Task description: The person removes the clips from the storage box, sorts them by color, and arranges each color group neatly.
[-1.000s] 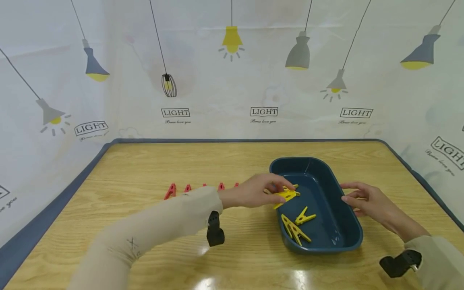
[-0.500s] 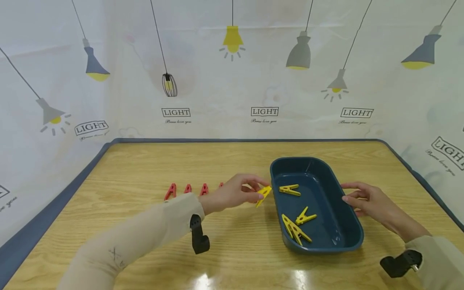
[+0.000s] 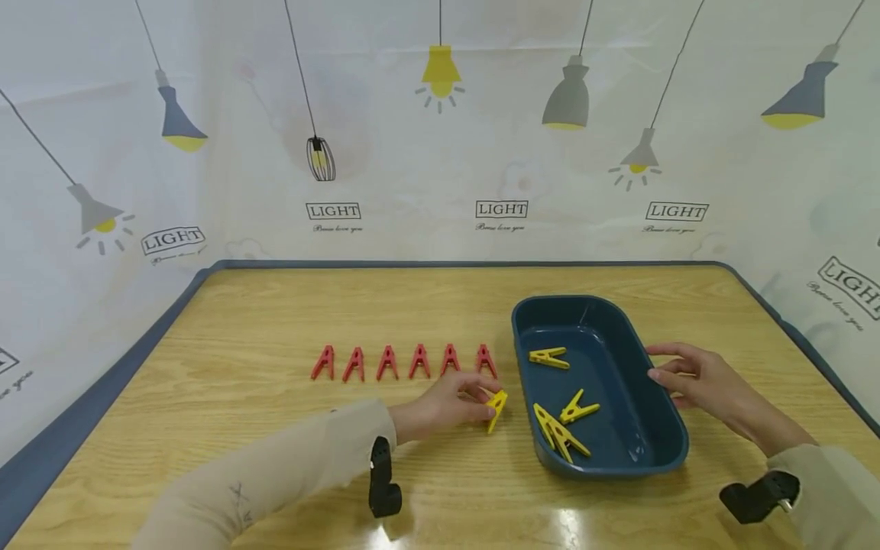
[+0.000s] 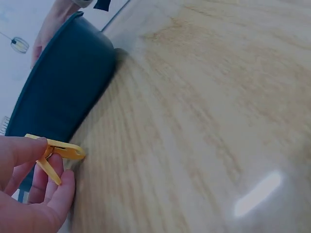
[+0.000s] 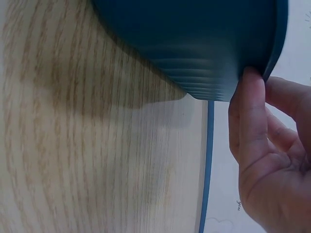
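Low, left hand (image 3: 447,401) pinches yellow clothespin (image 3: 496,407) just beside tub (image 3: 670,451) rim.

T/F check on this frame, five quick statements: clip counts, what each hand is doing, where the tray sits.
1. Six red clips stand in a row on the table. True.
2. The left hand pinches a red clip. False: it pinches a yellow clip.
3. The blue tray holds five yellow clips. False: three lie in it.
4. The right hand touches the tray's right rim. True.
5. The held yellow clip is inside the tray. False: it is over the table, left of the tray.
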`<state>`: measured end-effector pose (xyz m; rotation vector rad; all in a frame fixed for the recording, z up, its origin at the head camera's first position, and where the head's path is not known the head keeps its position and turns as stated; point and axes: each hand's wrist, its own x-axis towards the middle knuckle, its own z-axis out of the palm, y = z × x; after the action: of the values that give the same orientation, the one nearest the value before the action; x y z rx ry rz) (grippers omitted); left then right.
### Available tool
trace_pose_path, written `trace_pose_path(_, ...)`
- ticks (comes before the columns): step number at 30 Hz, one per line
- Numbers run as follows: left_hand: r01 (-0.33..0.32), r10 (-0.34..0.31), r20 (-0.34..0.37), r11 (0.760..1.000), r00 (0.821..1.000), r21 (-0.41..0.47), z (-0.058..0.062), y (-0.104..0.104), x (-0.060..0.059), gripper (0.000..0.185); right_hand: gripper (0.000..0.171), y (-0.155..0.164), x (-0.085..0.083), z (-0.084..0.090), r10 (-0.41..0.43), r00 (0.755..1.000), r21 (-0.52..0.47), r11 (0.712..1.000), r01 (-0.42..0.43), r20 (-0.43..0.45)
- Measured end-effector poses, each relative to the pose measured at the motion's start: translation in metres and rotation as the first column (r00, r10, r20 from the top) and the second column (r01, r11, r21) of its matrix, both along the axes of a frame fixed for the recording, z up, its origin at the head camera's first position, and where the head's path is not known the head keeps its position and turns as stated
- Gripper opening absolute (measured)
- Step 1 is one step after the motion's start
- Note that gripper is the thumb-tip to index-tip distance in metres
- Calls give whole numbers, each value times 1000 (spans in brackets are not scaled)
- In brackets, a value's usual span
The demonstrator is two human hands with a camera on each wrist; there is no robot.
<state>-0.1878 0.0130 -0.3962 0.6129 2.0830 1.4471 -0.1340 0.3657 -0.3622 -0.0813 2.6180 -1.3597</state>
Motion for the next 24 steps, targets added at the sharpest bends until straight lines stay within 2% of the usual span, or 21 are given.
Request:
trace_pose_path(5,-43,44,38,999,998,-15,-4,2,2,28,54,0,-1,-1,4,1000,-4,1000,-4,0)
trace_pose_path(7,-50,51,27,998,998,-27,-4,2,2,27,54,1,-1,-1,7,1000,-7,1000,-7,-2)
trace_pose_path(12,-48,48,3,998,999,-47,-3,1,2,26,54,0,-2,0,5,1000,-15,1000,-5,1)
trace_pose_path(24,-17,17,-1,997,1000,-72,-2,-1,4,21,53,0,1,3,23,1000,-17,1000,-24,-3)
